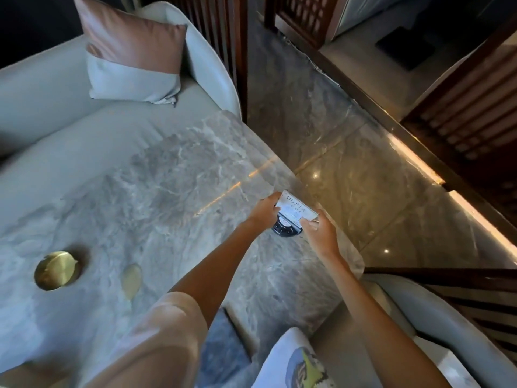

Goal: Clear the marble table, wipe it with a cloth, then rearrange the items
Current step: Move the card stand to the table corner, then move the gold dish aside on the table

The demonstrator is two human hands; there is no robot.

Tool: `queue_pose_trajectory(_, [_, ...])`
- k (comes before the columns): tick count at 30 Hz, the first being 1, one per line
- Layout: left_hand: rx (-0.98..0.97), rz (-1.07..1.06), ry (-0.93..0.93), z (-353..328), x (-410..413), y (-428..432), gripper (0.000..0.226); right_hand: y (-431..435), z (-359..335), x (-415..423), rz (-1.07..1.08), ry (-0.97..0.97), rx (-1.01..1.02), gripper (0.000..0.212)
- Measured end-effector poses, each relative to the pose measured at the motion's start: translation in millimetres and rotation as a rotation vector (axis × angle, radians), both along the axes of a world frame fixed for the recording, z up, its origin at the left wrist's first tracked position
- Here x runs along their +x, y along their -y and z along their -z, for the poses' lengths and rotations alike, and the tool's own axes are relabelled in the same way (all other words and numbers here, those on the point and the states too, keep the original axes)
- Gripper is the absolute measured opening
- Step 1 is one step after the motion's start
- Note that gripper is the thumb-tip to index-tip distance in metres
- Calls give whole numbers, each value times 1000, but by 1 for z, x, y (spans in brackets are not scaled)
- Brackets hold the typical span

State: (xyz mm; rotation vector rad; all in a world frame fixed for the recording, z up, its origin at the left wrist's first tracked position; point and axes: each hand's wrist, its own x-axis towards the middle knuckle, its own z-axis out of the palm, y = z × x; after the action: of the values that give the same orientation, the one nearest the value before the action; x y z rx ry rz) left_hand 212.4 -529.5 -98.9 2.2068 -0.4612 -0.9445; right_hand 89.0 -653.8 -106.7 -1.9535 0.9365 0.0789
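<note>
The grey marble table (156, 191) fills the middle of the head view. At its far right edge my left hand (264, 210) and my right hand (319, 232) both grip a white printed card sign (298, 207), one at each end. Right under the card lies a black round device with buttons (286, 228), partly hidden; I cannot tell whether a hand also touches it. A round brass dish (57, 271) sits on the table at the near left. Beside it to the right lies a small pale gold oval piece (131, 280).
A pale sofa with a pink and grey cushion (131, 54) runs along the table's far side. A pale armchair (397, 326) and a patterned cushion (296, 365) stand at the near right. Glossy marble floor (363, 169) and dark wooden screens (461, 113) lie to the right.
</note>
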Motion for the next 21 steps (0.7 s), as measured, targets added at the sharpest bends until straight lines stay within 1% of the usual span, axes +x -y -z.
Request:
queue_pose_trajectory(2, [-16, -42, -38, -1, -2, -13, 48, -5, -2, -4, 28, -50, 52, 32])
queue_pose_trajectory(3, [-14, -71, -33, -1, -4, -23, 48, -9, -2, -7, 14, -93, 44, 29])
queue_pose_trajectory(5, [0, -126, -4, 1, -9, -52, 40, -24, 2, -15, -45, -216, 4, 10])
queue_pose_trajectory(6, [12, -169, 9, 3, -13, -71, 35, -37, 3, -17, -82, -266, 0, 4])
queue_pose_trajectory(8, [38, -306, -5, 6, -18, -119, 28, -76, 9, -11, -191, -309, 12, 19])
queue_pose_trajectory(11, [59, -556, -45, 7, -23, -209, 24, -158, 11, 19, -362, -234, 73, 21])
queue_pose_trajectory(14, [148, -755, -10, 0, -29, -301, 26, -248, 7, 56, -603, -159, 55, 17])
queue_pose_trajectory(17, [277, -833, 83, -5, -39, -380, 24, -328, 1, 80, -718, -116, 34, 14])
queue_pose_trajectory(21, [398, -909, 106, -6, -51, -463, 19, -404, 1, 104, -847, -53, 22, 12])
